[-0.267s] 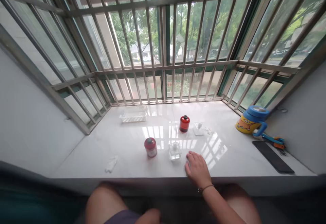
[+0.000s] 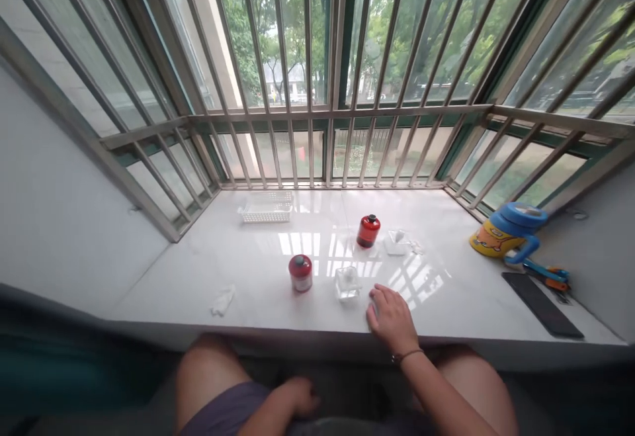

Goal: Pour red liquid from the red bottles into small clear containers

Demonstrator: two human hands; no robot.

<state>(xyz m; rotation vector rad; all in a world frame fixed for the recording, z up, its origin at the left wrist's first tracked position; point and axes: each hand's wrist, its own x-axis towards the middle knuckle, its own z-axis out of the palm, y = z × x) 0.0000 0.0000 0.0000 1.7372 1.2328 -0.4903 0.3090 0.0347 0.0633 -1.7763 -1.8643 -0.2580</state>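
My right hand (image 2: 391, 317) rests on the white counter near its front edge, fingers loosely stretched and holding nothing. Just left of it stands a small square clear glass container (image 2: 347, 285). A round red bottle with a dark cap (image 2: 300, 274) is further left, with a pale label low on it. Behind stands a second red bottle (image 2: 368, 231) with a black cap. Beside that one lies another clear square piece (image 2: 397, 243), with small whitish bits at its right. My left hand (image 2: 300, 396) is low over my lap, below the counter; its fingers are dim and blurred.
A white perforated basket (image 2: 268, 210) sits at the back left. Crumpled white tissue (image 2: 223, 301) lies at the front left. On the right are a blue and yellow mug (image 2: 506, 232), a black phone-like slab (image 2: 543, 305) and blue-orange tools (image 2: 550, 276). Metal window bars (image 2: 327, 118) enclose the counter.
The view has tilted down and shifted slightly, so things sit higher and further right. More of my left hand shows above my lap. My right hand stays on the counter.
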